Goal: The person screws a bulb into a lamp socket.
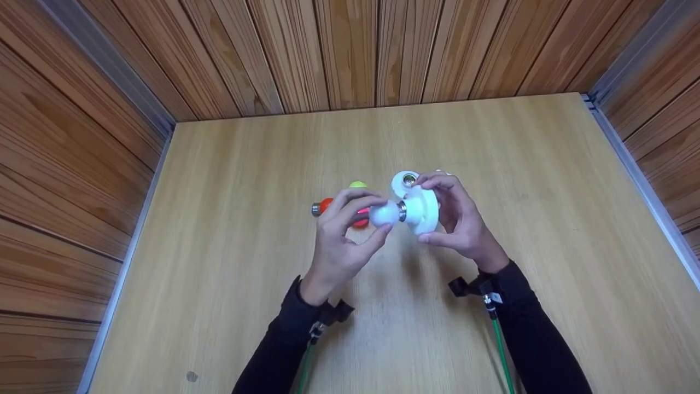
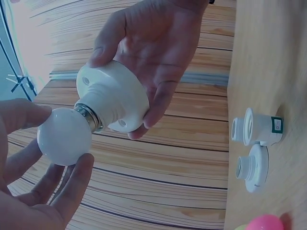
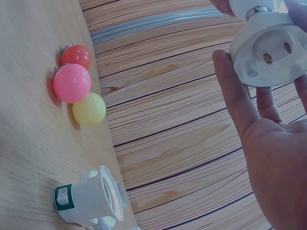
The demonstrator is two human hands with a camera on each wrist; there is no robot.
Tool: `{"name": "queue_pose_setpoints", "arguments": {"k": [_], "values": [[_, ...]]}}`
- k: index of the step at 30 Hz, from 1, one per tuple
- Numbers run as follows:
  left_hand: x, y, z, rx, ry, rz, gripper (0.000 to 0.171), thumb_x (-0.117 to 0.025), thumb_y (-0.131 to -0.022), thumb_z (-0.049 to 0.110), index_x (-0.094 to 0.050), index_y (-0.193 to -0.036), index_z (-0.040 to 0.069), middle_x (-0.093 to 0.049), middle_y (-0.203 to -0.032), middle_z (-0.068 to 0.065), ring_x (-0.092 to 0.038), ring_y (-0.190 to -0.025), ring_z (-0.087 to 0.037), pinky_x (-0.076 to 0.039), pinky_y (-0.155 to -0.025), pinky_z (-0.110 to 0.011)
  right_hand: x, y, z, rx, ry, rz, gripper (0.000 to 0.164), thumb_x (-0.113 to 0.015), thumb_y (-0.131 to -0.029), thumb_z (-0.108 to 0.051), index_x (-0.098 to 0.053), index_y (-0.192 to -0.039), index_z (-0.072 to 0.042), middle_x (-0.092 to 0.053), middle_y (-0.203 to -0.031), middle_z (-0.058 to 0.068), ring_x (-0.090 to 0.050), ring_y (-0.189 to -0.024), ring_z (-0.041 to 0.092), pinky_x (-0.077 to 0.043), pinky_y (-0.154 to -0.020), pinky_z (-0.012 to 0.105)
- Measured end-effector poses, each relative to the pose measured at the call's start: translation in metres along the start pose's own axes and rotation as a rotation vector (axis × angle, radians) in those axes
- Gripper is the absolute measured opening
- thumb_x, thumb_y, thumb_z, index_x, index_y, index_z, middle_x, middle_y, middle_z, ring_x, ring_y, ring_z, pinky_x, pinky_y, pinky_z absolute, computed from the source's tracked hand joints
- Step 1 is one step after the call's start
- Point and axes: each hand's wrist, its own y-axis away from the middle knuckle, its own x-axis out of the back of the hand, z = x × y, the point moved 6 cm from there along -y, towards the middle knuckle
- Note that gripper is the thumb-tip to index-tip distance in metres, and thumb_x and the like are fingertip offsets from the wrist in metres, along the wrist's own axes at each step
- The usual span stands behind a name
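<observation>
In the head view my left hand [image 1: 340, 235] pinches a round white light bulb [image 1: 384, 214] between thumb and fingertips. My right hand [image 1: 465, 227] grips the rim of a white lamp holder [image 1: 424, 210], tilted sideways above the table. The left wrist view has the bulb's metal screw base [image 2: 88, 117] at the mouth of the lamp holder [image 2: 115, 98], with part of the thread still visible. In the right wrist view, the back of the lamp holder [image 3: 268, 52] faces the camera and exposes two metal contacts.
An orange bulb [image 3: 76, 56], a pink bulb [image 3: 72, 83] and a yellow bulb [image 3: 89, 109] lie together on the table [image 1: 229, 230]. Beyond my hands stand more white lamp holders [image 2: 258, 167], one with a switch [image 3: 63, 195] on its side. Wood-panelled walls [image 1: 350, 54] border the table.
</observation>
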Motion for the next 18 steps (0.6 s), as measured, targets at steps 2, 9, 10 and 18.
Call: {"name": "queue_pose_setpoints", "arguments": {"k": [2,9,10,18], "values": [[-0.0002,-0.0001,0.0019,-0.035,-0.008,-0.004,0.031,-0.084,-0.09,0.009,-0.076,-0.119,0.002,-0.068,-0.122,-0.015,-0.068,-0.112,-0.022,-0.066,-0.098,-0.032,0.0001,0.0001,0.0001,0.002,-0.004,0.001,0.076,-0.078,-0.071,0.023,-0.045,-0.137,0.006,-0.05,-0.145,0.006,-0.056,-0.138,0.022,-0.057,-0.11,0.025],[0.0,-0.0002,0.0063,-0.153,-0.088,-0.002,0.03,-0.083,-0.088,0.006,-0.076,-0.117,0.004,-0.07,-0.12,-0.015,-0.067,-0.113,-0.024,-0.062,-0.101,-0.031,-0.0006,0.0004,0.0005,-0.01,-0.01,0.003,0.076,-0.076,-0.07,0.023,-0.045,-0.137,0.005,-0.051,-0.144,0.008,-0.055,-0.137,0.023,-0.057,-0.11,0.026],[0.0,-0.0001,0.0066,-0.167,-0.098,0.0,0.03,-0.084,-0.087,0.006,-0.076,-0.116,0.004,-0.07,-0.12,-0.015,-0.067,-0.113,-0.024,-0.062,-0.101,-0.031,-0.0006,0.0004,0.0005,-0.016,-0.013,0.004,0.076,-0.075,-0.07,0.023,-0.046,-0.138,0.004,-0.051,-0.144,0.008,-0.055,-0.137,0.023,-0.057,-0.11,0.026],[-0.0015,0.0001,0.0089,-0.237,-0.108,-0.039,0.026,-0.083,-0.088,0.004,-0.077,-0.114,0.005,-0.07,-0.122,-0.015,-0.066,-0.118,-0.026,-0.062,-0.104,-0.035,0.0007,0.0006,0.0006,-0.038,-0.022,-0.006,0.074,-0.076,-0.074,0.019,-0.046,-0.14,0.002,-0.051,-0.145,0.009,-0.055,-0.138,0.024,-0.057,-0.111,0.026]]}}
